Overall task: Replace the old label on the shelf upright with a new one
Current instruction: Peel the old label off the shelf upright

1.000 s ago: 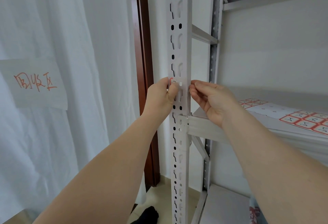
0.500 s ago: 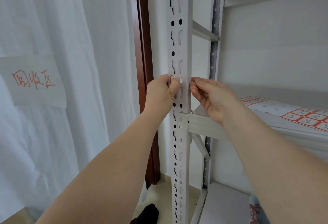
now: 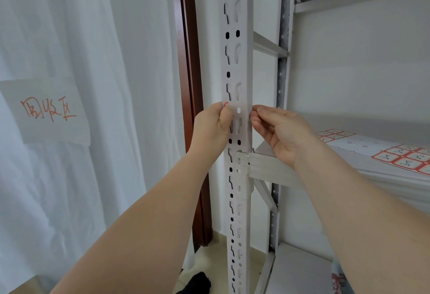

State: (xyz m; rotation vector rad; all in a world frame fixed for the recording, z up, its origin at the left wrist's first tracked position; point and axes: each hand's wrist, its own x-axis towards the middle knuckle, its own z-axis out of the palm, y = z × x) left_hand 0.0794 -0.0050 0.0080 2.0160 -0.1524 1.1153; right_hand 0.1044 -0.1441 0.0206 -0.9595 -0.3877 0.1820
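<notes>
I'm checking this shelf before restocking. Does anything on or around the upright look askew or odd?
Nothing looks damaged. The label on the upright is mostly hidden by the left hand, so only a red corner shows. The right hand pinches at the opposite edge.

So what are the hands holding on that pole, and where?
The left hand pinches the red-edged corner of a label on the shelf upright. The right hand pinches at the upright's right edge; whether it grips the label cannot be told.

White metal shelf (image 3: 349,172), sticker sheets laid on top

A sheet of red-bordered labels (image 3: 404,157) is seen lying flat on the shelf board, with a second sheet (image 3: 335,134) placed just behind it, nearer the slotted upright (image 3: 237,61).
</notes>
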